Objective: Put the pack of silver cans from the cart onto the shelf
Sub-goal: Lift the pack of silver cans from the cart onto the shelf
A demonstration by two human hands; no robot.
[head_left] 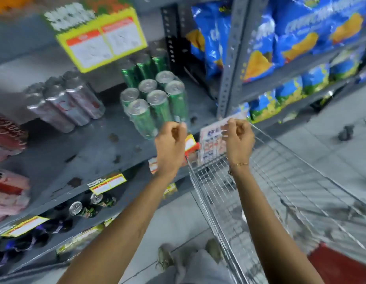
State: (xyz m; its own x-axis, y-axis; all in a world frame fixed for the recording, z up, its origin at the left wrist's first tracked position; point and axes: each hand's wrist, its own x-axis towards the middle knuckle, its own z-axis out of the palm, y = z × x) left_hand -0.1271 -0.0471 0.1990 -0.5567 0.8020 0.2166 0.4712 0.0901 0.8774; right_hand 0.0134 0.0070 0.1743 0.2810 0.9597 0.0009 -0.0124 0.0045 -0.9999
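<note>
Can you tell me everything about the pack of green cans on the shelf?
The pack of green cans is six tall, slim cans in two rows of three, bundled in clear shiny plastic wrap. The bodies are green, the tops silver metal with pull tabs. It stands near the front of the grey shelf, appearing to lean in this wide view. More green cans stand behind it and a silver pack to its left. The left hand is curled right at its lower front corner; whether it touches is unclear.

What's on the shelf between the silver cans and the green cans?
Nothing: in the head view, only bare grey shelf shows between the silver cans and the green cans.
</note>
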